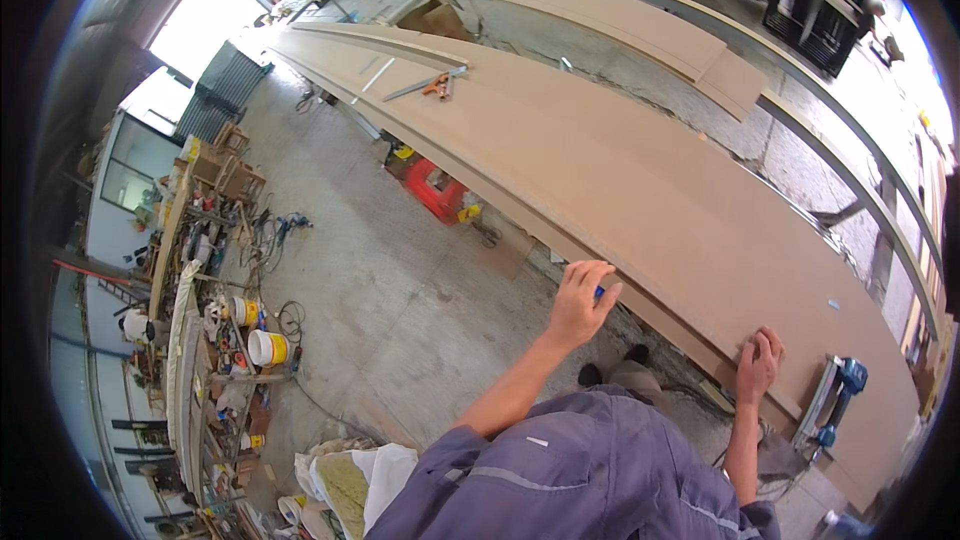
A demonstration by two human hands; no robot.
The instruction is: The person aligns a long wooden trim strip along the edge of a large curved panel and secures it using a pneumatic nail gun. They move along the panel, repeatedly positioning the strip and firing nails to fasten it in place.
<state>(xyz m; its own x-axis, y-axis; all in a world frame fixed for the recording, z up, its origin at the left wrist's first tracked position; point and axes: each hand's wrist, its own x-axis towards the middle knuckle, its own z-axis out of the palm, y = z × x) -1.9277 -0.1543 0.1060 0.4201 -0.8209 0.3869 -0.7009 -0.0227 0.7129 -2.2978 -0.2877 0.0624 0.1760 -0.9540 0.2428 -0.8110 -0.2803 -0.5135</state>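
A long brown board (640,190) lies in front of me, with a narrow strip (690,320) of the same colour along its near edge. My left hand (583,302) is at that edge, its fingers bent round a small blue object (600,292); the rest of the object is hidden. Farther right, my right hand (760,368) rests at the board's near side with curled fingers. Whether anything is in them is hidden. Just right of it, a blue and black nail gun (838,400) lies on the board.
An orange-handled tool (438,86) and a metal bar lie toward the board's far end. Metal rails (850,160) and another long board (560,5) run behind. A red case (435,192) sits on the floor. Buckets (268,348), cables and cluttered shelving stand at left.
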